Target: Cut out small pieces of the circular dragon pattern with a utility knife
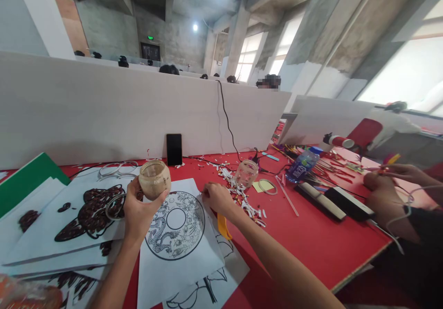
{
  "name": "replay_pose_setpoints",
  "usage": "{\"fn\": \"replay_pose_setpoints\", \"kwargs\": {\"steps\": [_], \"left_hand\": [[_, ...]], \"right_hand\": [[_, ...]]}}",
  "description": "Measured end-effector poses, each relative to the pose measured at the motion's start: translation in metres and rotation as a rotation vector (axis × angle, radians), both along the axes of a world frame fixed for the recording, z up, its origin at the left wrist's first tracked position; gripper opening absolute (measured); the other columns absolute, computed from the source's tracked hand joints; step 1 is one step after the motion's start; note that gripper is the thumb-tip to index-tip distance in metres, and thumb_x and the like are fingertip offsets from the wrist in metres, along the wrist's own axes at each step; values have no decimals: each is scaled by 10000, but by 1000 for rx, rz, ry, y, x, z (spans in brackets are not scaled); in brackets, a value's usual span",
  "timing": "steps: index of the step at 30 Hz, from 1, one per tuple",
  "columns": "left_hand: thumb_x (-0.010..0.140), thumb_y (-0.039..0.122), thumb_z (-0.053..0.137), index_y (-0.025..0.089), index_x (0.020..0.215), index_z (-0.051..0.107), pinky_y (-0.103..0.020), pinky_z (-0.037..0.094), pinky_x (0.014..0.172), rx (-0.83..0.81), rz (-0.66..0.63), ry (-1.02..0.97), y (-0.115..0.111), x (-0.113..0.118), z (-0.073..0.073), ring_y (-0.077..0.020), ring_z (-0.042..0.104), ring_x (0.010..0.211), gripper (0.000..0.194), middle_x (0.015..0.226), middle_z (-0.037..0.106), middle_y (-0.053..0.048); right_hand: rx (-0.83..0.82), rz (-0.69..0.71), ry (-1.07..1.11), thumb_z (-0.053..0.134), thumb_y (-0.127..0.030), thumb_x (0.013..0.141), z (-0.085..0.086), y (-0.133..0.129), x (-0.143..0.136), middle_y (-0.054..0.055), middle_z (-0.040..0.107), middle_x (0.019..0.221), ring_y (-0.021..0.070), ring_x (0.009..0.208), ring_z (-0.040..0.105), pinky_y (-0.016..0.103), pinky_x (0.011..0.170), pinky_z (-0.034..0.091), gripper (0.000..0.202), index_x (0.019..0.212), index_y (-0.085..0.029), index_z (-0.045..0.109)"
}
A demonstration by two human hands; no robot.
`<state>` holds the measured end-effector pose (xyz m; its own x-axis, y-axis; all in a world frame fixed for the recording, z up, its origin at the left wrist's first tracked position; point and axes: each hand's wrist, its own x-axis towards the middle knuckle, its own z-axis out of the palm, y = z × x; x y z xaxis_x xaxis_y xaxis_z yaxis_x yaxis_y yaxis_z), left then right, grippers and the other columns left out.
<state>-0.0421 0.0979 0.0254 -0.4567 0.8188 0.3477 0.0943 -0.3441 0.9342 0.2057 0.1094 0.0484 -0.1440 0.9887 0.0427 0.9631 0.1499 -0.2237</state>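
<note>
A cloudy, tan-stained jar with an open mouth (154, 180) is held up by my left hand (143, 207), its thumb and fingers around the lower part. Below and to the right of it lies a white sheet printed with a round dragon drawing (175, 226). At the sheet's upper right edge rests my right hand (218, 199), its fingers bent down and pressed together; whether they pinch anything is too small to tell. A yellow-orange object (224, 227) lies just below that hand. Beyond it stands a clear glass jar (246, 174) among paper scraps.
Papers with dark brown pieces (98, 210) cover the left side. A black phone (174, 149) leans on the white partition (138, 110). Right of the scraps are a blue-capped bottle (304, 164), two long cases (321, 200) and another person's hands (401, 173).
</note>
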Motion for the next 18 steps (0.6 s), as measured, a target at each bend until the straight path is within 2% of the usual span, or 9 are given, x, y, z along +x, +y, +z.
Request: {"fn": "replay_pose_setpoints", "kwargs": {"steps": [5, 9, 13, 18], "left_hand": [[561, 347, 936, 197, 1283, 565, -444, 561, 953, 21, -8, 7, 3, -1, -4, -278, 684, 1075, 825, 1226, 665, -103], [556, 355, 942, 199, 1293, 562, -452, 555, 956, 5, -2, 19, 2, -1, -5, -287, 677, 1091, 844, 1236, 664, -109], [557, 355, 946, 205, 1286, 563, -461, 543, 976, 14, -16, 9, 1, -1, -5, -290, 676, 1100, 837, 1255, 660, -111], [563, 352, 945, 200, 1297, 561, -453, 553, 954, 13, -22, -2, 1, -1, -3, -288, 681, 1086, 843, 1249, 665, -115]], "right_hand": [[-6, 61, 8, 544, -213, 965, 7, -3, 23, 71, 736, 1042, 179, 919, 678, 232, 737, 418, 178, 1030, -202, 709], [-30, 145, 3, 606, -252, 940, 6, -2, 13, 56, 710, 1104, 188, 954, 671, 240, 752, 418, 203, 1111, -246, 714], [-40, 190, -15, 638, -213, 902, 5, 3, 1, 57, 703, 1091, 217, 1013, 662, 270, 808, 419, 138, 983, -248, 744], [-33, 184, 7, 627, -182, 896, 2, 6, 0, 69, 722, 1022, 205, 941, 671, 269, 799, 430, 102, 884, -209, 725]]}}
